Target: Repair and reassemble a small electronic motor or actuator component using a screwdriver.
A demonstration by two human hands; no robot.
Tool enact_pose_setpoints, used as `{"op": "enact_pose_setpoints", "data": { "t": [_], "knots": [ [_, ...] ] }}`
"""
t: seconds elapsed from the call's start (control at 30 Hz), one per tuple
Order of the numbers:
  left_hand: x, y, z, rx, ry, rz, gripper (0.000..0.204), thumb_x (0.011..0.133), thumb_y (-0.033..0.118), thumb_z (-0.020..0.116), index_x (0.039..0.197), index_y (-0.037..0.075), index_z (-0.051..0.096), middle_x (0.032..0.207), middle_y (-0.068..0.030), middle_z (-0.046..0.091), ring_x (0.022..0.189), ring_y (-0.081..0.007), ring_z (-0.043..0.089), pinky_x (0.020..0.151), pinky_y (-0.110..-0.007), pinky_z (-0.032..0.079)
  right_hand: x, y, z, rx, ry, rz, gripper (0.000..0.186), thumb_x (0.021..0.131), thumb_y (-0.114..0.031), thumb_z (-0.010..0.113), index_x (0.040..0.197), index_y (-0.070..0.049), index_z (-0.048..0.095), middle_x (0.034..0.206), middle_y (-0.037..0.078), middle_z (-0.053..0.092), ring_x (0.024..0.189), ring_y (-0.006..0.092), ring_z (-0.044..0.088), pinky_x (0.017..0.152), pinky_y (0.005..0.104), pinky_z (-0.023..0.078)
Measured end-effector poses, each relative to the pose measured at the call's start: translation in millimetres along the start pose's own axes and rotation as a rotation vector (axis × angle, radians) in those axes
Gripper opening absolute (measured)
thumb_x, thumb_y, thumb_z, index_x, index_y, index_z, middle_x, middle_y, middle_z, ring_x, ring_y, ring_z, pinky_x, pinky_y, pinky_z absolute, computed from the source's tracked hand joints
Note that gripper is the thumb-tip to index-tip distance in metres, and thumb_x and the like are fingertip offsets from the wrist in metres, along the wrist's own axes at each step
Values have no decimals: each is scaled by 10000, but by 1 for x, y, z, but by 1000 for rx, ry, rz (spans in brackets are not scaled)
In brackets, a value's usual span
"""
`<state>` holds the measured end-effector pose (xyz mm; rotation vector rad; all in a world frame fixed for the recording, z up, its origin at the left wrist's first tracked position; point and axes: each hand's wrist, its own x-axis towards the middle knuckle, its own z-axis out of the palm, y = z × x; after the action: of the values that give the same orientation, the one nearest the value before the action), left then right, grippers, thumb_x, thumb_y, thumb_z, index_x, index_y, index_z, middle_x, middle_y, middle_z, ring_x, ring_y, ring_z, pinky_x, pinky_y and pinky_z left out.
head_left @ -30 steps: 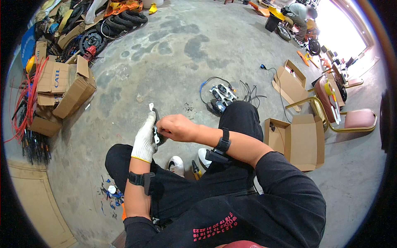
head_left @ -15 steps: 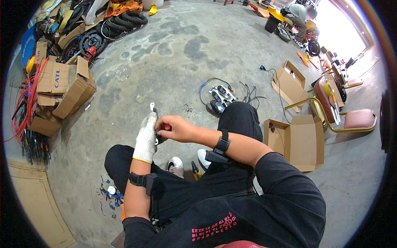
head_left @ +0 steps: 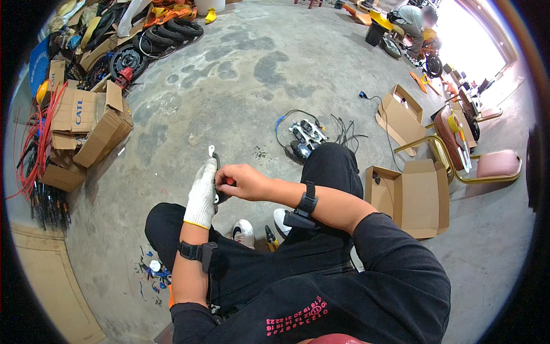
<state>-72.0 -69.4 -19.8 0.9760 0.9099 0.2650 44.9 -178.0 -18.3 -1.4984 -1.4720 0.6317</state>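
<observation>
My left hand [head_left: 201, 192], in a white knitted glove, is closed round a narrow dark part with a pale tab [head_left: 211, 150] at its far end. A second pale, ring-like bit shows at the part's near end, and the glove hides much of the rest. From the right, my bare right hand [head_left: 246, 181] is closed on a small tool with a red handle [head_left: 230, 181]. Its fingers are against the dark part, and the tool's working end is hidden. Both hands are held above my crossed legs.
Pliers with yellow-and-black handles [head_left: 271, 238] lie between my shoes. Ahead sits a white-and-black mechanical assembly [head_left: 307, 136] with cables. Cut wire scraps [head_left: 157, 275] are at my left knee. Cardboard boxes [head_left: 86, 117] stand left, an open carton [head_left: 421, 200] right. A person [head_left: 409, 23] bends far right.
My right hand has shifted slightly, with its fingers lower over the red handle. My left hand keeps its grip almost unmoved.
</observation>
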Motion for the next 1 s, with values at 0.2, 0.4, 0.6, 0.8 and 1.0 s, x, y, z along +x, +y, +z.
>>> {"op": "enact_pose_setpoints", "data": {
  "t": [0.2,0.4,0.6,0.8,1.0],
  "knots": [
    [3,-1,-3,16,-27,-81,485,950,579,538,1079,121,629,874,-68,645,676,-189,618,543,-324,519,0,0,-2,-63,-33,-90,191,838,-124,688,1006,-66,618,912,127,664,852,314,660,745,394,530],
    [2,-3,-6,12,-35,-64,485,947,577,546,1078,118,629,888,-69,646,694,-192,619,556,-338,521,-1,-1,-2,-65,-42,-95,195,837,-121,688,1011,-68,617,926,124,656,864,312,659,746,400,530],
    [0,-4,-3,16,13,-38,471,953,568,539,1064,118,625,878,-66,639,701,-189,619,554,-342,518,-2,-2,-1,-48,-23,-127,202,828,-119,694,1009,-71,619,940,123,655,864,314,656,742,406,531],
    [6,-7,-5,46,-13,-11,467,952,576,529,1032,123,610,831,-61,629,646,-193,608,512,-341,502,-1,-3,-1,-78,-32,-102,199,831,-125,688,1008,-68,619,944,124,656,866,320,654,748,411,530],
    [6,-5,-7,42,-45,-38,358,957,479,585,1029,128,578,826,-48,619,671,-177,627,517,-335,553,-2,-2,-4,-109,-50,-93,194,832,-136,689,999,-65,622,931,128,653,863,330,645,753,418,523]
  ]
}}
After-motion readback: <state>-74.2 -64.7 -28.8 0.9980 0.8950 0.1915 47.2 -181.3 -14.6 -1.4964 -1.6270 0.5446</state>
